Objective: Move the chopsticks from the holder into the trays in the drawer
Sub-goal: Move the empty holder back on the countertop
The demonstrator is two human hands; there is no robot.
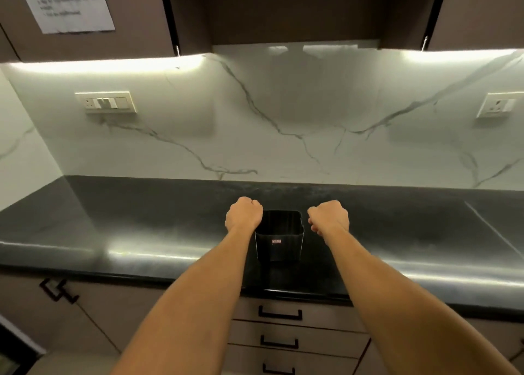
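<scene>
Nearest the camera, three closed drawers (295,335) are stacked below the table edge, each fitted with a slim black bar handle; their fronts are a matte beige-brown. To the left, a cupboard door (93,315) of the same finish carries a black square handle.

Two bare forearms are stretched forward over the table (141,233), a dark, polished stone slab with a rounded front edge on which the strip lighting is reflected. Between the hands, a black holder (279,237) with a square mouth and rounded corners stands upright near the front edge. A small red and white label is fixed to its front wall; the writing on it is too small to be read. No chopsticks can be made out in its dark opening.

The left hand (243,213) is held just beside the holder's left rim, its grip curled together into a fist on nothing visible. The right hand (329,217) is held just right of the holder, its grip likewise curled together; whether the holder is touched by either cannot be told.

Behind, a white marble-patterned wall (283,114) with grey veins is seen, with a switch plate (105,102) at left and a socket (500,105) at right. Above hang dark brown cabinets (283,9); a printed sheet of paper (66,2) is stuck to the left one, its text blurred.
</scene>
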